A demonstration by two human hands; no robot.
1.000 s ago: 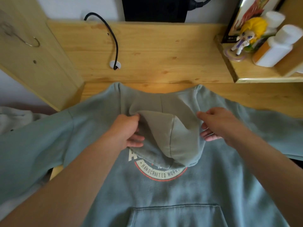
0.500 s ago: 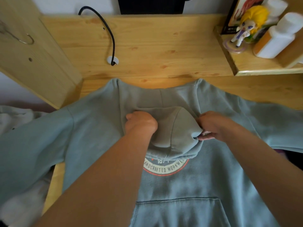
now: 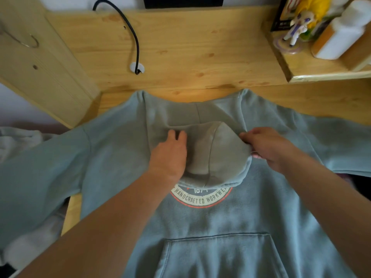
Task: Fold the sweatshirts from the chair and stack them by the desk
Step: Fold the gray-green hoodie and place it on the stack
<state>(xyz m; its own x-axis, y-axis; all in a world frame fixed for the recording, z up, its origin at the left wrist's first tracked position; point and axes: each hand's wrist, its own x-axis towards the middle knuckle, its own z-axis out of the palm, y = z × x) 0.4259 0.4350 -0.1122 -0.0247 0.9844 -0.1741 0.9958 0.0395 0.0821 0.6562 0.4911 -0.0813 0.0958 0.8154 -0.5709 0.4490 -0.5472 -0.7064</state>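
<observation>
a pale blue-green fleece hooded sweatshirt (image 3: 210,213) with a round printed chest badge lies front-up, spread across the light pine bench (image 3: 180,47), its sleeves hanging off both sides. its hood (image 3: 216,155) is turned down over the chest. the left hand (image 3: 170,153) rests on the hood's left part with fingers fairly straight, pressing it flat; the right hand (image 3: 267,147) pinches the hood's right edge. to do this well, i'd judge, pull the edge taut sideways while the flat palm smooths creases, keeping the hood centred above the badge before the sleeves are folded.
</observation>
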